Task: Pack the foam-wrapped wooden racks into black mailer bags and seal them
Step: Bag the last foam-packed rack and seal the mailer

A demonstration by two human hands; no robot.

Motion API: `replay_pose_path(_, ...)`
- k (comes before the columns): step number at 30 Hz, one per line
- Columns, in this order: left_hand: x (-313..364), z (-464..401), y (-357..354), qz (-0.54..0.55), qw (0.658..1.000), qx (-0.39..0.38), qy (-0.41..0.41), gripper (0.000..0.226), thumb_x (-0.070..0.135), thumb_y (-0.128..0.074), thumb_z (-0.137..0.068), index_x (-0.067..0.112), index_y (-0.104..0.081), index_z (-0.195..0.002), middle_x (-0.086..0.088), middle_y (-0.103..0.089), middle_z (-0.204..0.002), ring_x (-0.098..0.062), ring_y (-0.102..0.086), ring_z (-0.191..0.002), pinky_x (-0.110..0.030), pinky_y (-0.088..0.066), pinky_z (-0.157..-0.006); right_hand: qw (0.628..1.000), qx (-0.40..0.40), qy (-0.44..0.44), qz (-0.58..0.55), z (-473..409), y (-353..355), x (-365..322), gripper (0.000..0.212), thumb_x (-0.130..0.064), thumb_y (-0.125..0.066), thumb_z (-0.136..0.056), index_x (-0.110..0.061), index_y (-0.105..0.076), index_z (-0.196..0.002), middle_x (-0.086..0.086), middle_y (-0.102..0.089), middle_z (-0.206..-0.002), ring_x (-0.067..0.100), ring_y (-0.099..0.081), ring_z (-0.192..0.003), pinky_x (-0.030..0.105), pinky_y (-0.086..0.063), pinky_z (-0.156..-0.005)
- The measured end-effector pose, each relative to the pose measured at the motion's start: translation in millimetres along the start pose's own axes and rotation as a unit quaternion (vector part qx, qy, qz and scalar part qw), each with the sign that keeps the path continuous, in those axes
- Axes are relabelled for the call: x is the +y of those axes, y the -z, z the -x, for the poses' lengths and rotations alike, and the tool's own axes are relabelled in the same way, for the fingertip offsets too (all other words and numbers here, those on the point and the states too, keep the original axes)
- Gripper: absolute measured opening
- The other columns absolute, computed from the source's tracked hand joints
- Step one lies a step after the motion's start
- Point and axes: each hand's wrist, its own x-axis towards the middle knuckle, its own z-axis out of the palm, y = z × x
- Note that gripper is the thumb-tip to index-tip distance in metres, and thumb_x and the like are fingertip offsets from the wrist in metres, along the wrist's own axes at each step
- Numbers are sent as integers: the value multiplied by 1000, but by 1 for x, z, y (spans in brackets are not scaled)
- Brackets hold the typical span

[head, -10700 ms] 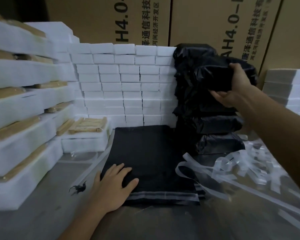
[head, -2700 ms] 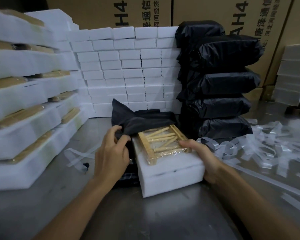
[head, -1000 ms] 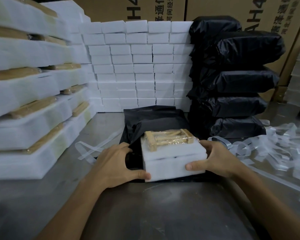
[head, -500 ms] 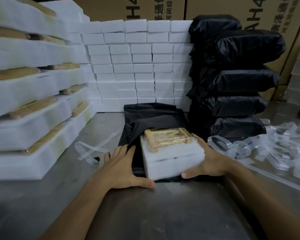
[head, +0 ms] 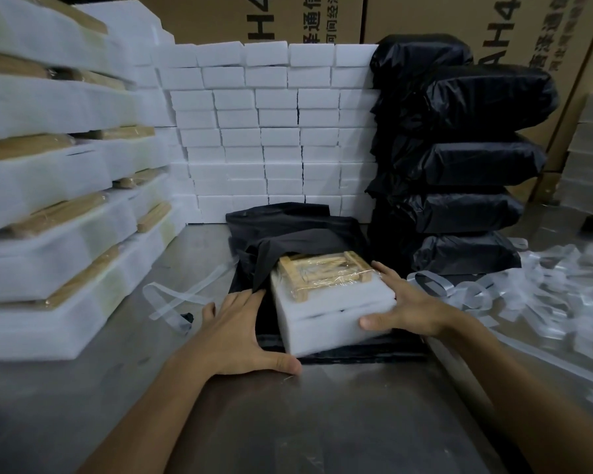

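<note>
Along the table's (head: 322,422) left edge I see stacked foam trays (head: 48,206) with wood in them, and a foam block wall (head: 271,131) at the back edge. My left hand (head: 240,333) lies flat, fingers straight, pressing the black bag (head: 288,234) down near the front edge. The foam-wrapped rack (head: 329,302) sits mid-table, its far end inside the bag's mouth. My right hand (head: 404,309) grips the foam's right side. Filled bags (head: 466,159) are stacked right of it, with tape strips (head: 545,289) beyond.

Foam-wrapped rack (head: 332,304): white foam block, film-wrapped wooden slats on top, lying flat, far end inside crumpled black mailer bag (head: 288,234), mid-desk.
</note>
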Motion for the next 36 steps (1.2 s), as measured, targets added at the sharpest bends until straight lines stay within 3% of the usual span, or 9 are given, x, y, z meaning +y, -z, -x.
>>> replay_pose_path(5,1,0,0,9,1000,-6,14,142,105,-44,-30,40,-4,-151,17,-18,-150,-7,-12,-139,-48,-9,-118,998,-49,2,-50,-15,7,-17,93,-66,-82,-42,-61,-34,-121,-11,-17,-164,16,-20,-151,45,-20,-124)
replay_pose_path(10,6,-1,-3,-36,999,4,20,142,106,-42,-31,35,-13,-150,12,-24,-146,-12,-13,-140,-54,-3,-117,985,-154,18,81,-19,18,-13,101,-28,-96,-59,-49,-34,-135,-35,-57,-126,-13,-51,-118,5,-45,-89)
replay_pose_path(14,5,-3,-7,-67,998,12,9,138,109,-34,-34,34,-17,-149,11,-29,-143,-12,-18,-137,-55,-3,-116,985,-89,35,144,-18,16,-8,111,-40,-99,-47,-47,-35,-138,-25,-54,-131,-2,-51,-123,21,-43,-104)
replay_pose_path(18,4,-2,-7,-45,998,37,-5,128,108,-37,-38,39,-24,-145,16,-39,-138,-8,-30,-131,-49,-15,-115,987,-23,31,157,-10,13,-8,89,-58,-95,-41,-61,-49,-117,-33,-62,-114,-11,-58,-106,22,-50,-93)
replay_pose_path(21,4,0,-2,-63,995,71,-18,117,107,-38,-40,40,-40,-136,19,-50,-121,-7,-44,-118,-46,-28,-110,990,37,22,132,-3,4,0,102,-63,-94,-37,-47,-52,-128,-25,-65,-114,-5,-61,-105,27,-53,-94)
replay_pose_path(26,7,3,11,-73,984,163,-29,98,105,-32,-50,39,-62,-115,22,-63,-100,-3,-57,-93,-36,-36,-99,992,95,36,70,6,-5,-1,86,-66,-92,-36,-43,-62,-113,-30,-71,-98,-7,-67,-91,21,-56,-80)
replay_pose_path(29,10,2,12,-57,972,222,-42,86,100,-33,-60,30,-73,-90,15,-63,-70,-6,-54,-67,-26,-40,-73,984,155,55,72,11,-6,-6,75,-76,-86,-38,-47,-67,-105,-34,-70,-93,-13,-64,-89,6,-49,-69)
replay_pose_path(32,13,2,7,-34,963,258,-68,78,92,-38,-70,20,-66,-59,8,-52,-50,-7,-48,-51,-26,-37,-53,975,196,66,85,13,-11,-10,62,-78,-80,-41,-52,-63,-95,-47,-62,-84,-24,-57,-88,-3,-41,-65)
replay_pose_path(36,13,1,1,-45,951,292,-86,71,78,-47,-77,12,-59,-53,4,-49,-46,-11,-44,-45,-25,-33,-49,958,258,87,89,10,-20,-6,72,-71,-81,-46,-38,-71,-109,-50,-58,-75,-30,-52,-86,-7,-37,-66)
